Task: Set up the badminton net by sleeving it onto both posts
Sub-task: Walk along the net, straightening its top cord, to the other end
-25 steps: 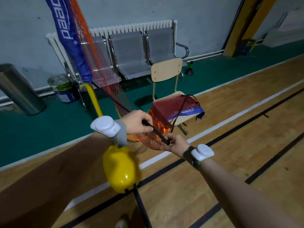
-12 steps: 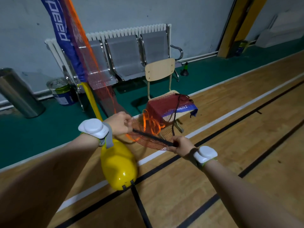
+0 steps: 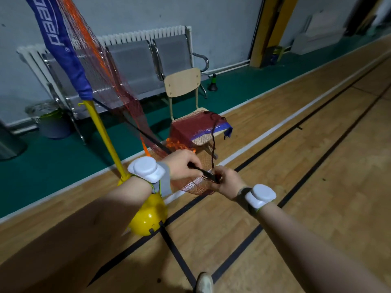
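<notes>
1. A black cord (image 3: pixel 202 171) at the lower edge of the badminton net (image 3: pixel 118 96) is gripped by both hands, which are held close together above the wooden floor (image 3: pixel 296 187).
2. The left hand (image 3: pixel 182 166) is closed around the cord, its fingers (image 3: pixel 191 159) curled together over it.
3. The right hand (image 3: pixel 227 181) is pinched on the cord's end, with a bunch of red mesh gathered beneath it.
4. A white puck-shaped tracker (image 3: pixel 146 169) is strapped to the left wrist and another (image 3: pixel 261 195) to the right.
5. The net's blue end sleeve (image 3: pixel 63 47) is seen already slid over the yellow post (image 3: pixel 103 134), which is tilted in the view and set in a rounded yellow base (image 3: pixel 148 218).
6. From that sleeve the mesh is draped down to the hands.
7. The rest of the net is left piled on the seat of a wooden chair (image 3: pixel 183 83) just behind the hands, with its second blue sleeve (image 3: pixel 213 129) folded on top.
8. A row of metal seats (image 3: pixel 135 66) is placed against the wall, in front of a white radiator (image 3: pixel 143 34).
9. The tip of a shoe (image 3: pixel 204 282) is visible at the lower edge.
</notes>
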Demonstrator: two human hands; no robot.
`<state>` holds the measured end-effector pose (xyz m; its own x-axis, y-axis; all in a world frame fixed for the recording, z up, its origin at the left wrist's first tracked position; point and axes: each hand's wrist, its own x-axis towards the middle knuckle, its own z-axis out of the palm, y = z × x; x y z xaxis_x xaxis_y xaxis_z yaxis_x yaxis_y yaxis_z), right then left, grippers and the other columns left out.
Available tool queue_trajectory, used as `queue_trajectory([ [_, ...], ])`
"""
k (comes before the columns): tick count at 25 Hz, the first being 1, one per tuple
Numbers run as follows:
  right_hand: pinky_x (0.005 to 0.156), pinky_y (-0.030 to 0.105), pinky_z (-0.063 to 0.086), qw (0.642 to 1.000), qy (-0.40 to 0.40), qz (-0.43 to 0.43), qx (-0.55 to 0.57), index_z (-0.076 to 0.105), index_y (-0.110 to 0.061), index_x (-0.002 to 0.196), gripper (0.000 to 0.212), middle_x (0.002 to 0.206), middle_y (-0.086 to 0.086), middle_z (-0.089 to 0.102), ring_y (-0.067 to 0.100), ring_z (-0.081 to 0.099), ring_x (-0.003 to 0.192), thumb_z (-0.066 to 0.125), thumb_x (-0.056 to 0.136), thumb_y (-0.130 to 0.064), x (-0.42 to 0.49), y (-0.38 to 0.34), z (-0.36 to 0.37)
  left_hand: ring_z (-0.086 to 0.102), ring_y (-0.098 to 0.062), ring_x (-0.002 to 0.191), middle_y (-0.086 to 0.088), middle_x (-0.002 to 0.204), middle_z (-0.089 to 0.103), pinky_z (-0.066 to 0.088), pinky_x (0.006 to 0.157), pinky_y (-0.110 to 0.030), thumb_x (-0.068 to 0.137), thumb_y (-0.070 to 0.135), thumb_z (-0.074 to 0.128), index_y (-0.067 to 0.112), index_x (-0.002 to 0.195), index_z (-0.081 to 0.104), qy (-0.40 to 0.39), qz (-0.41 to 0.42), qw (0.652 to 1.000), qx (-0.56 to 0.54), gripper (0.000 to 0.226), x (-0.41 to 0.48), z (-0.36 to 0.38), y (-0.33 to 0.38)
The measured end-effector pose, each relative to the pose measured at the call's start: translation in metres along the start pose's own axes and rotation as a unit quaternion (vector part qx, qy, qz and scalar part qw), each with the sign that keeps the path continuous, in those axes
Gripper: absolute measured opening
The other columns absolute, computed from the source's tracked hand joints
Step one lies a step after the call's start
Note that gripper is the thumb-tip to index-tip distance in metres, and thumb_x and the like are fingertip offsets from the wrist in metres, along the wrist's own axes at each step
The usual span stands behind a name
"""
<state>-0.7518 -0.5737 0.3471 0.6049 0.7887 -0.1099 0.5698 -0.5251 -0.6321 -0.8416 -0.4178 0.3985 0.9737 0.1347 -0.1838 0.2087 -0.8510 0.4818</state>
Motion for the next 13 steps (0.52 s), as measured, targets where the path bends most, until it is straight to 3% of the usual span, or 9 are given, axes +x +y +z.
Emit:
queue_trajectory([
  [3,0.07,0.02,0.038,0.996,-0.037,0.035,0.07,0.063,-0.003,0.095,0.019,0.088,0.003,0.056,0.011,0.049,0.079,0.07,0.08,-0.013,-0.022,0.006,0.011,0.057,-0.017,0.089,0.0,0.093,0.06,0.048,0.087,-0.035,0.084,0.026,0.066,0.013,0.091,0.069,0.032,0.017,0.999,-0.029,0.015,-0.021,-0.01,0.01],
  [5,0.066,0.016,0.037,0.995,-0.057,0.04,0.077,0.065,-0.003,0.103,0.026,0.1,0.005,0.06,0.011,0.048,0.089,0.07,0.08,-0.016,-0.039,0.002,0.015,0.058,-0.017,0.086,-0.001,0.091,0.061,0.048,0.084,-0.034,0.083,0.023,0.066,0.012,0.089,0.068,0.058,0.018,0.997,-0.044,0.012,-0.038,-0.014,0.019],
  [7,0.071,0.022,0.043,0.993,-0.06,0.045,0.086,0.063,-0.003,0.106,0.029,0.111,0.009,0.063,0.018,0.053,0.096,0.069,0.081,-0.017,-0.048,0.001,0.015,0.058,-0.017,0.082,-0.001,0.087,0.061,0.048,0.081,-0.033,0.083,0.021,0.066,0.013,0.084,0.067,0.08,0.012,0.996,-0.048,0.008,-0.048,-0.017,0.019],
  [10,0.093,0.042,0.048,0.992,-0.039,0.044,0.109,0.059,-0.005,0.102,0.027,0.108,0.016,0.065,0.029,0.06,0.103,0.07,0.079,-0.015,-0.062,0.005,0.008,0.054,-0.014,0.076,0.007,0.076,0.056,0.044,0.075,-0.028,0.081,0.019,0.068,0.017,0.077,0.065,0.1,-0.007,0.994,-0.043,0.006,-0.061,-0.016,0.018],
  [13,0.09,0.048,0.05,0.994,-0.013,0.044,0.101,0.059,-0.007,0.101,0.023,0.098,0.015,0.066,0.033,0.062,0.096,0.068,0.081,-0.014,-0.079,0.014,-0.008,0.057,-0.019,0.084,0.005,0.082,0.058,0.046,0.08,-0.031,0.082,0.019,0.067,0.015,0.082,0.068,0.097,-0.037,0.995,-0.008,0.004,-0.062,-0.008,0.023],
])
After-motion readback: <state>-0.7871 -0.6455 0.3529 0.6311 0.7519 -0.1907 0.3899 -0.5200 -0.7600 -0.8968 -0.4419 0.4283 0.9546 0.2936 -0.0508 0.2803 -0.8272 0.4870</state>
